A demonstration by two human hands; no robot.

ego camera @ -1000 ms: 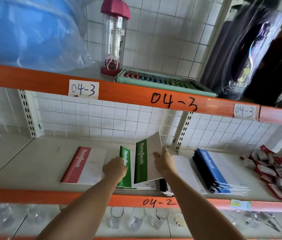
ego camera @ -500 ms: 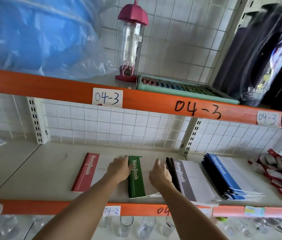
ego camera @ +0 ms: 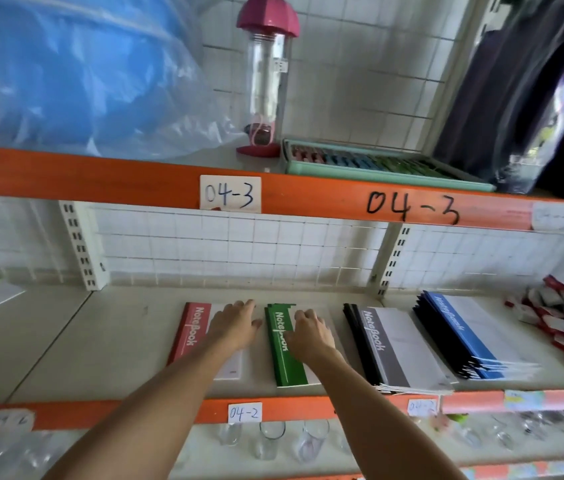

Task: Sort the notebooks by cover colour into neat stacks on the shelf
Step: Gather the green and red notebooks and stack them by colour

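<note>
Both hands lie flat with relaxed fingers: left hand point(ego camera: 235, 322) on the red notebook point(ego camera: 192, 332), right hand point(ego camera: 310, 332) on the green stack point(ego camera: 282, 358), 3 o'clock of the red, on the shelf point(ego camera: 65, 341)

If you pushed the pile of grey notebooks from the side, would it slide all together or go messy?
Probably messy. The grey notebook stack is made of many thin, loose books, already fanned out at the front corner, so the top ones would likely slip first. The covers look smooth, so they should slide easily on the shelf. One lifted alone would likely bend.
</note>
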